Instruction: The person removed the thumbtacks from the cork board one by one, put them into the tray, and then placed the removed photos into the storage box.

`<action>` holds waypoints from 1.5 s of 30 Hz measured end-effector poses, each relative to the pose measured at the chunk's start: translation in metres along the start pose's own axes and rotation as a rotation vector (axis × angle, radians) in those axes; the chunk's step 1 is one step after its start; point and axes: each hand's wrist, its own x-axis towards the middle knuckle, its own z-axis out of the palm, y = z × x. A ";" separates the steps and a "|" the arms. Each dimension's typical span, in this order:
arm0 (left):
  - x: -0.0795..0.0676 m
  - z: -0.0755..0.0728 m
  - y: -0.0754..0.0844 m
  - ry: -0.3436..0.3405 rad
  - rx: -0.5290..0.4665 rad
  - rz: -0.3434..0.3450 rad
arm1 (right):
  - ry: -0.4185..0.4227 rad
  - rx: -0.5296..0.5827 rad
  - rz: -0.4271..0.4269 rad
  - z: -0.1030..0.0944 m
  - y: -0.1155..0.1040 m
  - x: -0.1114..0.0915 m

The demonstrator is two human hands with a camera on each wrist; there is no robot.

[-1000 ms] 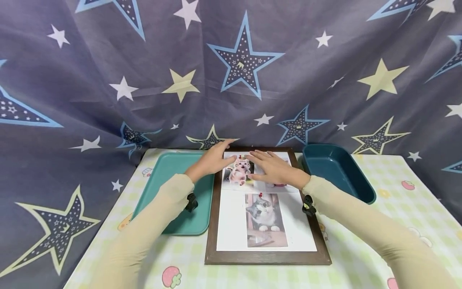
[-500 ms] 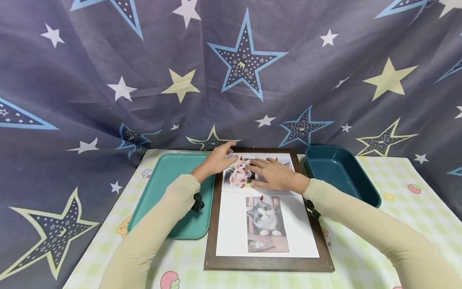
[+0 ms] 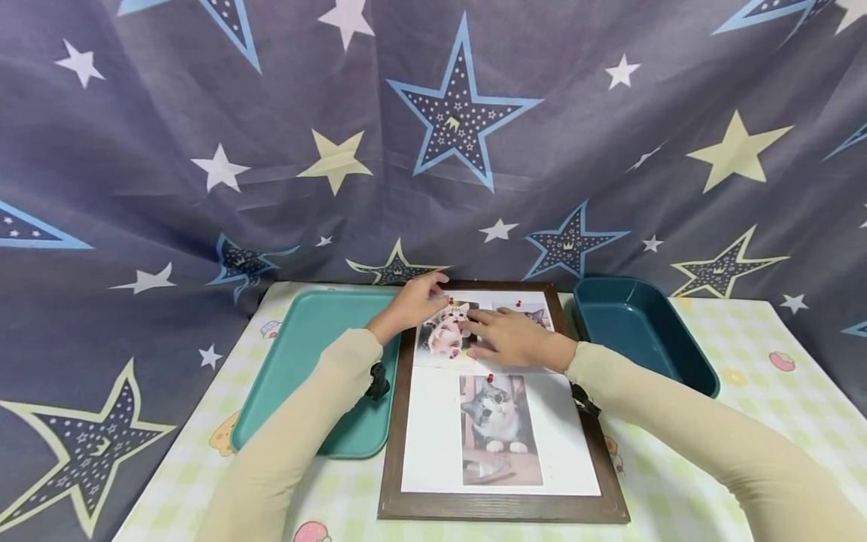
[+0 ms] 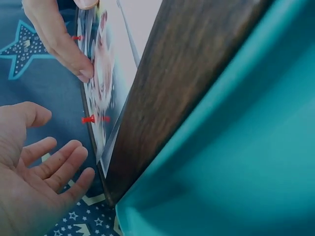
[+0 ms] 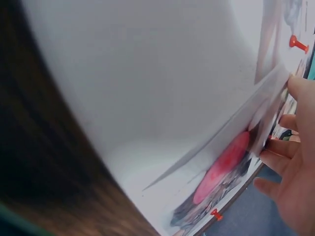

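Observation:
A brown-framed white board (image 3: 433, 444) lies on the table with cat photos held by red push pins. The upper left photo (image 3: 443, 339) shows a pinkish kitten, and the lower photo (image 3: 501, 429) a grey and white cat. My left hand (image 3: 415, 302), fingers loosely bent, hovers by the board's top left corner, close to a push pin (image 4: 88, 119). My right hand (image 3: 518, 339) lies palm down over the upper photos, fingers extended, fingertips at the kitten photo. It hides most of the upper right photo (image 3: 538, 315). That photo's lower edge lifts off the board in the right wrist view.
A green tray (image 3: 298, 376) stands left of the board, close against its frame. At the right is a deep dark teal bin (image 3: 633, 324). Beneath them is a checked tablecloth (image 3: 759, 376), and a star-patterned curtain (image 3: 271, 188) hangs behind.
My right hand has come down and slightly nearer, uncovering the upper right push pin. The left hand has shifted a little to the right. The head view has tilted slightly.

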 end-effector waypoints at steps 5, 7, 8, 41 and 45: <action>0.005 0.004 -0.001 -0.001 -0.036 -0.006 | 0.011 0.012 -0.010 0.002 -0.002 0.000; 0.007 0.005 -0.002 0.001 -0.048 -0.010 | 0.013 0.006 -0.014 0.003 -0.002 -0.001; 0.008 0.006 -0.003 0.002 -0.056 -0.012 | 0.011 0.003 -0.016 0.003 -0.002 -0.001; 0.028 0.009 -0.018 -0.089 -0.452 -0.315 | 0.049 0.006 -0.027 0.002 0.000 0.004; 0.029 0.009 -0.020 -0.105 -0.469 -0.333 | 0.048 0.013 -0.028 0.003 0.001 0.004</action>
